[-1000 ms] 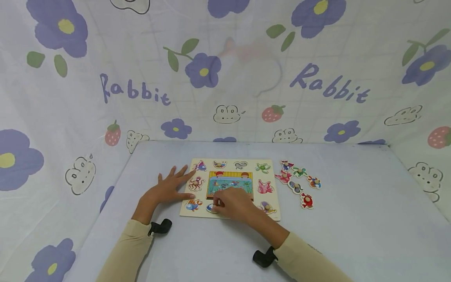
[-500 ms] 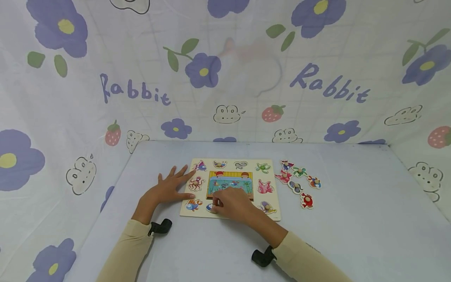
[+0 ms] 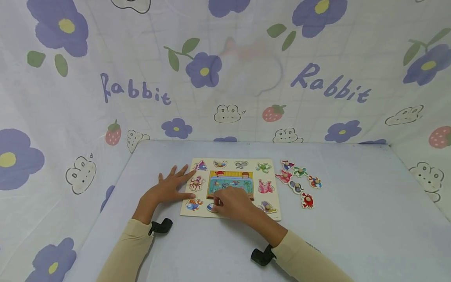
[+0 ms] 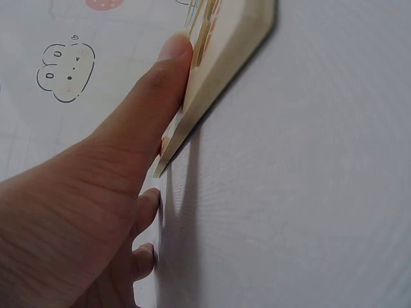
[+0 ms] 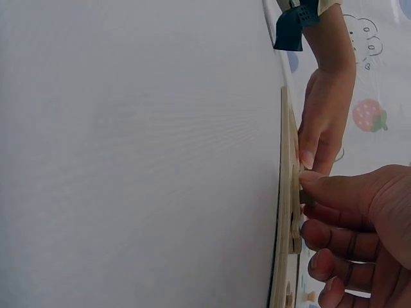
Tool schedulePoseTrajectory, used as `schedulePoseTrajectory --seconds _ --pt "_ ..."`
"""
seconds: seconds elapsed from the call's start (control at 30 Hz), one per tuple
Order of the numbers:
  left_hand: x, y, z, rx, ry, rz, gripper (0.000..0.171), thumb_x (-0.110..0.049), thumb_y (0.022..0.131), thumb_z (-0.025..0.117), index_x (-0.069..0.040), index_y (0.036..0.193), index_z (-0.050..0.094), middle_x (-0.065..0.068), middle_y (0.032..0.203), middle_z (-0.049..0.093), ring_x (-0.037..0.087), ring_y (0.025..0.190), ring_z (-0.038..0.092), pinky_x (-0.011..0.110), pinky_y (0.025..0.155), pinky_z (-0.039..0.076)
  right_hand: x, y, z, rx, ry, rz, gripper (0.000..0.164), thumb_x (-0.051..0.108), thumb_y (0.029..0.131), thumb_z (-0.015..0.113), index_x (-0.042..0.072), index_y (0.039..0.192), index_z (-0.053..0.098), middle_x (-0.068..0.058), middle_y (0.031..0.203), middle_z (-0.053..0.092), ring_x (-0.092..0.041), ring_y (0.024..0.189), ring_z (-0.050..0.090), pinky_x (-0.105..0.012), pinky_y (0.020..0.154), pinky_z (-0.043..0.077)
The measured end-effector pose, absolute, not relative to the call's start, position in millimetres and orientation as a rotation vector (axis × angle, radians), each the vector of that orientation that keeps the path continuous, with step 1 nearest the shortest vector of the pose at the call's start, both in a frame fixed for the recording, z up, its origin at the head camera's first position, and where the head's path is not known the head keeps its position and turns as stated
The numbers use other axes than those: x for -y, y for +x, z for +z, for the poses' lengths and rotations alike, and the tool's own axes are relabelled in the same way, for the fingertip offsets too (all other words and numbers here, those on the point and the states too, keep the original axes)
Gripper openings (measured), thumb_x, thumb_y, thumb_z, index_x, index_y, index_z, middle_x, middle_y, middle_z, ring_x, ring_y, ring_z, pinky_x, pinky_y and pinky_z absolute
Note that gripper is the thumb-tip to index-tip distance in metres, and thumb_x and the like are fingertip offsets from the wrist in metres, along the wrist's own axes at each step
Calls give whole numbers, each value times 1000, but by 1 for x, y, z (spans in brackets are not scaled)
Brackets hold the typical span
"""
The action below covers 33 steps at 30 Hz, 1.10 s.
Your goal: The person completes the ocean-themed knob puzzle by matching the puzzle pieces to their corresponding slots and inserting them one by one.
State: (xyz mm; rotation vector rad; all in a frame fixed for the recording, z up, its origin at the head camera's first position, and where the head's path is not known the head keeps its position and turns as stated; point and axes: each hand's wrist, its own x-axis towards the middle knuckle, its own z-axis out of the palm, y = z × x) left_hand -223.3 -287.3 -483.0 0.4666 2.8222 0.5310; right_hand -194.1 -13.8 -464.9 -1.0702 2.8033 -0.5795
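A wooden peg puzzle board lies on the table, printed with sea animals around a fish-tank picture. My right hand pinches a blue-and-white puzzle piece between thumb and forefinger at the board's front edge; in the right wrist view its small knob shows under the thumb. My left hand is spread flat at the board's left side, the thumb and forefinger on the board and other fingers on the table. Seated in the board are an octopus piece and a purple shell piece, both with knobs.
Right of the board several loose knobbed pieces lie in a cluster, among them a red crab, a grey-blue piece, a green turtle and a pink fish. Behind the white table hangs a flower-print curtain.
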Motion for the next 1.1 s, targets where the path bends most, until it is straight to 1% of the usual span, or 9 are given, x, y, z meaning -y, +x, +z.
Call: schedulePoseTrajectory --seconds 0.33,0.77,0.97,1.1 --pt "287 -224 -483 -2822 471 533 92 -60 88 71 -24 162 29 14 169 15 50 152 2 82 108 0 16 -194 -463 -2801 -1044 -538 21 37 88 81 20 80 71 12 64 56 -7 62 49 -24 55 39" --pt "288 -225 -486 -2822 473 548 93 -62 87 71 -23 161 30 15 168 16 52 152 3 83 106 0 16 -193 -463 -2778 -1028 -554 21 36 88 80 20 81 71 12 66 56 -8 64 49 -24 57 40" --pt "287 -224 -484 -2821 466 537 93 -61 88 71 -23 161 30 14 169 15 50 152 2 82 107 0 12 -192 -460 -2748 -1044 -566 18 34 91 78 19 84 71 12 66 56 -7 62 49 -24 56 39" --pt "287 -224 -485 -2818 466 535 92 -61 88 71 -24 161 30 14 169 15 50 152 2 82 107 0 6 -190 -455 -2756 -1037 -542 19 37 91 77 19 90 72 12 66 55 -7 62 49 -24 56 39"
